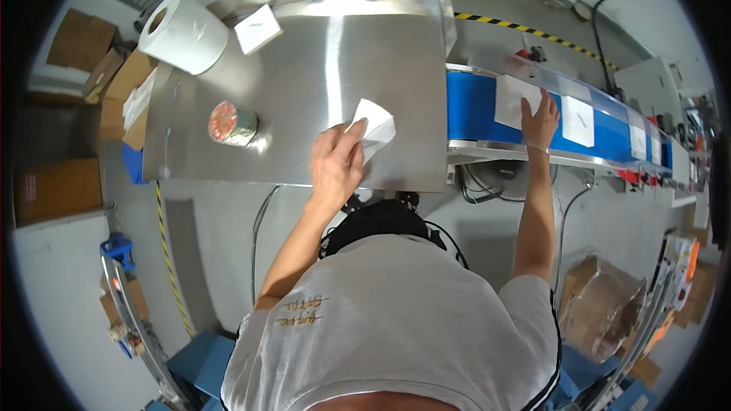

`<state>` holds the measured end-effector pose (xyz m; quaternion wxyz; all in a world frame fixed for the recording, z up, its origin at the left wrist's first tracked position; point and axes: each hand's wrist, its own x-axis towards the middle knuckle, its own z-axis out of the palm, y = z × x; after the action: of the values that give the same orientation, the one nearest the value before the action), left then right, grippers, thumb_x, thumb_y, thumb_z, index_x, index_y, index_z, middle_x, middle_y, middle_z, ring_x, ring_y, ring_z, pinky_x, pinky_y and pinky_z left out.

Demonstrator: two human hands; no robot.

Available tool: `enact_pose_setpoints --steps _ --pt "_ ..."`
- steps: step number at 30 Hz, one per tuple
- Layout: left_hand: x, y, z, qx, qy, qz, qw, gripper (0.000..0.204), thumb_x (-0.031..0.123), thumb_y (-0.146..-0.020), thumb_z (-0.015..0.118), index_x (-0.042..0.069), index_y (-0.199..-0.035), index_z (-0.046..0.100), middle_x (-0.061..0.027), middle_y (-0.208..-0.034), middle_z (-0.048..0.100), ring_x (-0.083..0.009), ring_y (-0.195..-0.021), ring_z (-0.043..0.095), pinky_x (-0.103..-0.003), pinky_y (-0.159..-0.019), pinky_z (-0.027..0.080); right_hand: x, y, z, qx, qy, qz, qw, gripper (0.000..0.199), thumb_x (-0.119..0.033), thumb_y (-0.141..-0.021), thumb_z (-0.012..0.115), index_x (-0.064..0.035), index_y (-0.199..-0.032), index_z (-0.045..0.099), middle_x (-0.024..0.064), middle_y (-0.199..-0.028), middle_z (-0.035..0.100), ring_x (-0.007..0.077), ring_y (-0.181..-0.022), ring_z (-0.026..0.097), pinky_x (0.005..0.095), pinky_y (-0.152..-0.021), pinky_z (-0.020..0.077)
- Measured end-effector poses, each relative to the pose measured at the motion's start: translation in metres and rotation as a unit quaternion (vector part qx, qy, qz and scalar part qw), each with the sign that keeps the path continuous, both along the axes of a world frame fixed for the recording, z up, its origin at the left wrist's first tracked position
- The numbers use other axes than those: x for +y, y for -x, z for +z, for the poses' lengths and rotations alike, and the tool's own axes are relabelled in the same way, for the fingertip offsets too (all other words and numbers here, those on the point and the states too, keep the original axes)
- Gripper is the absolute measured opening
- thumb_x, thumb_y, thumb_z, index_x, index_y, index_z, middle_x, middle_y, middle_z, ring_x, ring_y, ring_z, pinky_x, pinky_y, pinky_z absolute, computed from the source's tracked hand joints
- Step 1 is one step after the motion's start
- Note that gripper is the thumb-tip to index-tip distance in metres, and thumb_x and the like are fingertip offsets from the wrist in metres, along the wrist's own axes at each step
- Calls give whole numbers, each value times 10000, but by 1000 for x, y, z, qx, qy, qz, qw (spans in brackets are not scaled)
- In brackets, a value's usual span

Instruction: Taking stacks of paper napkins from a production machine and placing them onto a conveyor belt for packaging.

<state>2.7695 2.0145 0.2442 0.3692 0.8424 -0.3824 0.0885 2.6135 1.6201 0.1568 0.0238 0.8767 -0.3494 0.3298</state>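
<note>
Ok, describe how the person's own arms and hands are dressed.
The left hand and right hand are ungloved, and both forearms are bare. The short right sleeve belongs to a whitish T-shirt with dark striping along its side.

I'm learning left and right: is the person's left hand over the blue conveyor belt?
No, the left hand holds a creased white sheet over the shiny metal table, and the right hand is over the belt.

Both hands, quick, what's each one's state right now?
Left hand: closed, holding a white piece.
Right hand: at the edge of a white square on the blue belt; grip can't be told.
</note>
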Motion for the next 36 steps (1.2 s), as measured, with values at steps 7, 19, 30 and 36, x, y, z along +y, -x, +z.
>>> enact_pose_setpoints --steps 7,19,30,36 --pt "2 5 -4 -11 -23 25 999 356 18 -789 659 130 -1126 667 -123 -1065 603 -282 -906 577 -380 -796 475 126 -66 30 -87 -233 349 904 337 -148 -797 700 -93 -1117 610 119 -1078 624 284 -985 601 367 -816 496" --pt "-2 4 4 7 -30 11 999 293 85 -818 675 118 -1108 665 -127 -1129 593 -321 -994 575 -385 -842 479 179 -106 43 54 -478 522 704 420 -94 -801 704 -75 -1195 560 42 -1185 539 179 -1045 534 307 -908 446" --pt "-10 0 9 21 -65 74 995 293 -10 -796 614 25 -1087 618 -159 -877 628 -342 -842 576 -425 -781 458 -2 -5 -36 -139 -481 69 863 347 -340 -862 668 -37 -1024 620 49 -751 594 108 -690 516 288 -627 454" --pt "-28 8 15 6 -101 8 995 257 -39 -783 594 33 -1023 652 -141 -929 651 -329 -866 585 -406 -795 464 -65 31 -12 -52 -269 -128 953 487 -401 -821 681 -51 -1149 597 178 -1034 639 332 -966 607 396 -843 482"
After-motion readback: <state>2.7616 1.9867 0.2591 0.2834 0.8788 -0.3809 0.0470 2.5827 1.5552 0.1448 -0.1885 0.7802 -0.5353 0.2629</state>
